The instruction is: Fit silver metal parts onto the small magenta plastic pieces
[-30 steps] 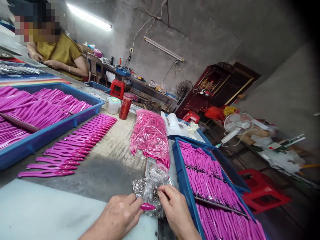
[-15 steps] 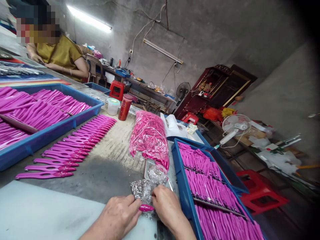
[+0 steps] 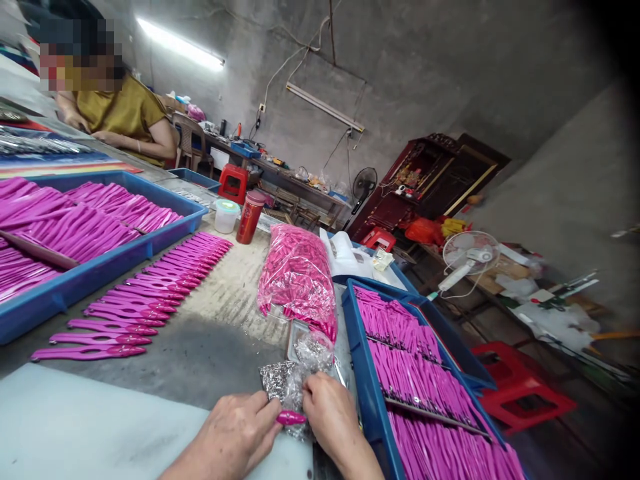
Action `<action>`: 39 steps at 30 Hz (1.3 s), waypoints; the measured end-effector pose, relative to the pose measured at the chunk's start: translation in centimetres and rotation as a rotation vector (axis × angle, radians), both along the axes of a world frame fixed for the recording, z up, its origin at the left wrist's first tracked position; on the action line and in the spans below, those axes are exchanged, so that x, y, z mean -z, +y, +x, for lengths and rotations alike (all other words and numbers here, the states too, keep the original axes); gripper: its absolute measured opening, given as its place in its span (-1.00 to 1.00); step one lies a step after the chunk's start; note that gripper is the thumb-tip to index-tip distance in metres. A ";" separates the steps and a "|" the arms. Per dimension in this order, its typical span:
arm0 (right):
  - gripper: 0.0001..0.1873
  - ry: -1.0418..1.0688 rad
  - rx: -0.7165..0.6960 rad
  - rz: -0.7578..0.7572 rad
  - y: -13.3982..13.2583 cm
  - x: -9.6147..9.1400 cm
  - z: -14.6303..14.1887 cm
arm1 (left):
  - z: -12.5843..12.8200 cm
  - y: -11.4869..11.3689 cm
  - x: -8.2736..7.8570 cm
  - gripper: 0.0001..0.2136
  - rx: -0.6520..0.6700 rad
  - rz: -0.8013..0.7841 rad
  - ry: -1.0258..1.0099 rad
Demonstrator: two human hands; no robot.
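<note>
At the bottom edge of the view both wrists are cut off. The left hand pinches a small pink piece between its fingertips, just above the pale mat. The right hand meets that piece from the other side, fingers curled; whether it grips the piece or the crinkled clear bag beneath is hard to make out. Behind, a clear sack bulges with pink pieces. Blue trays on the right and another tray on the left hold rows of magenta handles; more lie loose on the bench.
</note>
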State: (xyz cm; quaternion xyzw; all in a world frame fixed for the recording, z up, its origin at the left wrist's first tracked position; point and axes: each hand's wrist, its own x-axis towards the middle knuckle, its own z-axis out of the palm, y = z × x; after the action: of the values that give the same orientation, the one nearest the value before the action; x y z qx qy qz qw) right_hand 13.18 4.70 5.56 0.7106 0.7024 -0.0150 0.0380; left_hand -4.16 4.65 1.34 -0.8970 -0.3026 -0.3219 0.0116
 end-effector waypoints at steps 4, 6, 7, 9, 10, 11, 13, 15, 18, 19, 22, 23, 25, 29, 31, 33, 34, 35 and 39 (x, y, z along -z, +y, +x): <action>-0.75 0.017 0.036 0.012 0.1 0.2 -0.4 | 0.1 0.1 0.1 -0.90 -0.001 0.004 0.009; -0.75 0.027 0.045 0.018 0.0 0.3 -0.4 | 0.1 0.1 0.0 -0.91 -0.003 0.011 0.009; -0.76 0.032 0.047 0.022 0.0 0.3 -0.4 | 0.1 0.2 0.0 -0.90 -0.006 0.016 0.006; -0.76 0.042 0.046 0.032 -0.2 0.3 -0.2 | 0.1 0.2 0.1 -0.90 -0.007 0.022 0.000; -0.76 0.049 0.044 0.036 -0.2 0.3 -0.1 | 0.1 0.2 0.1 -0.90 -0.009 0.022 -0.005; -0.76 0.057 0.041 0.041 -0.2 0.3 0.0 | 0.1 0.2 0.1 -0.90 -0.008 0.020 -0.008; -0.76 0.075 0.033 0.048 -0.3 0.3 0.1 | 0.0 0.1 0.2 -0.90 -0.005 0.010 -0.008; -0.77 0.085 0.030 0.055 -0.3 0.4 0.1 | 0.0 0.1 0.2 -0.90 -0.008 0.010 -0.006; -0.76 0.081 0.037 0.062 -0.3 0.6 0.0 | 0.1 0.1 0.0 -0.88 -0.013 0.022 -0.005; -0.76 0.078 0.039 0.065 -0.2 0.7 -0.1 | 0.1 0.1 -0.1 -0.87 -0.013 0.027 -0.007; -0.75 0.075 0.043 0.071 -0.2 0.8 -0.1 | 0.1 0.2 -0.3 -0.83 -0.013 0.044 -0.027; -0.75 0.076 0.044 0.073 -0.2 0.9 -0.1 | 0.1 0.2 -0.3 -0.82 -0.013 0.049 -0.032; -0.75 0.081 0.045 0.078 -0.2 0.9 -0.1 | 0.1 0.2 -0.3 -0.80 -0.016 0.052 -0.035; -0.76 0.106 0.043 0.083 -0.2 0.7 0.1 | 0.1 0.1 -0.1 -0.82 -0.033 0.043 -0.029; -0.75 0.124 0.044 0.085 -0.3 0.6 0.3 | 0.0 0.1 0.0 -0.84 -0.040 0.032 -0.023; -0.74 0.141 0.044 0.087 -0.3 0.4 0.5 | 0.0 0.1 0.1 -0.86 -0.038 0.014 -0.019; -0.74 0.150 0.043 0.087 -0.3 0.4 0.5 | 0.0 0.1 0.2 -0.87 -0.036 0.007 -0.018; -0.74 0.156 0.042 0.085 -0.3 0.4 0.6 | 0.0 0.1 0.3 -0.87 -0.036 0.003 -0.017; -0.76 0.155 0.043 0.080 -0.3 0.6 0.4 | 0.1 0.1 0.3 -0.85 -0.039 0.005 -0.026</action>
State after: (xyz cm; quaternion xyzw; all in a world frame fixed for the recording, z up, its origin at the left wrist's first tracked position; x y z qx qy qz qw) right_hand 13.60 4.44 5.00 0.7232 0.6879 -0.0424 -0.0452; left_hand -4.07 4.74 1.02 -0.8868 -0.3192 -0.3339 0.0164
